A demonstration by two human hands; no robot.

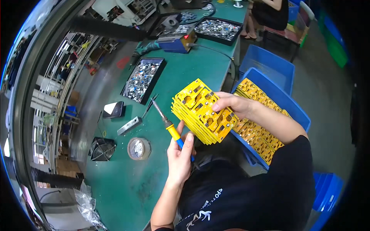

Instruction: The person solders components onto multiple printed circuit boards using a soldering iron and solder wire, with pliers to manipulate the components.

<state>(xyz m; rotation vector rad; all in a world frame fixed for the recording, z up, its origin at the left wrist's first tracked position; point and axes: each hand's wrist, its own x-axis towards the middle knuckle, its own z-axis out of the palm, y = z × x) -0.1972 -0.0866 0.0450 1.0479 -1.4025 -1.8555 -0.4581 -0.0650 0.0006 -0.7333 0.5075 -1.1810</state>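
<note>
My left hand [180,158] is closed around a soldering iron [173,131] with a yellow and blue handle, its metal tip pointing up and away over the table. A thick stack of yellow circuit boards [204,109] is gripped in my right hand [236,104], thumb on the top board and the other fingers hidden behind. The boards have dark cut-outs and small mounted parts. The stack's lower left edge lies close to my left fingers; whether they touch it I cannot tell.
Blue bins stand at the right; the nearer bin [304,115] holds many yellow boards. On the green table [115,184] are black trays of small parts [143,79], a soldering station [175,43], a fan [103,149], a round container [139,149] and a grey block [130,125]. A person sits at the far right.
</note>
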